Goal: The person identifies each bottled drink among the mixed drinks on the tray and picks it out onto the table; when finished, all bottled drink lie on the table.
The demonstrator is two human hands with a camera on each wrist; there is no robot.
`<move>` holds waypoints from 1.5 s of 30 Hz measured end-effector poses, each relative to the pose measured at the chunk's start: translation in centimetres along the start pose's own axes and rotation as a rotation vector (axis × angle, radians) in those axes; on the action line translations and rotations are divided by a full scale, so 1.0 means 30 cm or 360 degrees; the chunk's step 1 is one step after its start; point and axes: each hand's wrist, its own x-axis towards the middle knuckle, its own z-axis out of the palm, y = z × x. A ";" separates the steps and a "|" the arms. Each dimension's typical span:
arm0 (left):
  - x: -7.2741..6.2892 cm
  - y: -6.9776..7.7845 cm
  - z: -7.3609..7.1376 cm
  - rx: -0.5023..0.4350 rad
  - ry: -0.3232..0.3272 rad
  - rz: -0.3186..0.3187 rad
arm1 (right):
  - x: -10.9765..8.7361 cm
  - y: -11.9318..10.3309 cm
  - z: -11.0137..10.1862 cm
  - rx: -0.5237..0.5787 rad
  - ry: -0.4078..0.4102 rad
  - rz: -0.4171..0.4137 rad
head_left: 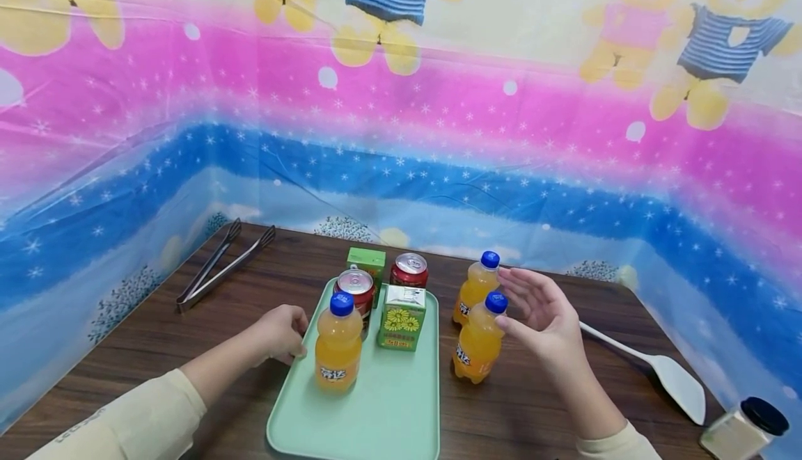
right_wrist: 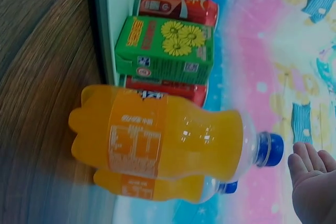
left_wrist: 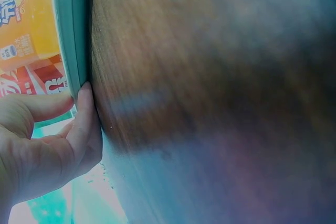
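Note:
A light green tray (head_left: 401, 404) lies on the table, and my left hand (head_left: 285, 335) pinches its left rim between thumb and fingers. In the left wrist view, the thumb and fingertips of that hand (left_wrist: 50, 140) meet at the tray's edge. On the tray stand an orange soda bottle (head_left: 338, 349), two red cans (head_left: 356, 293) (head_left: 409, 271) and two green drink cartons (head_left: 402, 321) (head_left: 368, 259). Two more orange soda bottles (head_left: 479, 345) (head_left: 477, 286) stand upright right of the tray. Beside their blue caps, my right hand (head_left: 545, 317) is held with fingers extended, gripping nothing.
Metal tongs (head_left: 219, 268) lie at the table's back left. To the right are a white spatula (head_left: 673, 376) and a jar (head_left: 742, 429) with a black lid. A patterned curtain (head_left: 438, 147) encloses the dark wooden table (head_left: 188, 355) at the back and sides.

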 end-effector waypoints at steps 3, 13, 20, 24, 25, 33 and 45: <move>0.000 0.000 -0.001 0.0010 -0.0003 0.0004 | 0.002 -0.002 0.018 -0.0020 -0.0028 -0.0020; 0.004 -0.002 0.002 0.0013 0.0002 0.0002 | 0.004 -0.014 0.098 -0.0041 -0.0094 0.0078; 0.001 -0.004 0.002 0.0007 -0.0004 -0.0026 | -0.003 0.004 0.155 -0.0074 -0.0185 0.0167; 0.000 -0.003 0.003 0.0002 -0.0005 -0.0028 | -0.010 0.023 0.180 -0.0114 -0.0231 0.0203; 0.001 -0.002 0.003 -0.0008 -0.0005 -0.0040 | -0.012 0.028 0.186 -0.0119 -0.0245 0.0197; -0.001 -0.003 0.001 0.0015 0.0010 -0.0032 | -0.021 0.068 0.218 -0.0109 -0.0301 0.0196; 0.002 0.000 0.000 0.0018 0.0009 0.0004 | -0.022 0.105 0.253 -0.0162 -0.0316 0.0188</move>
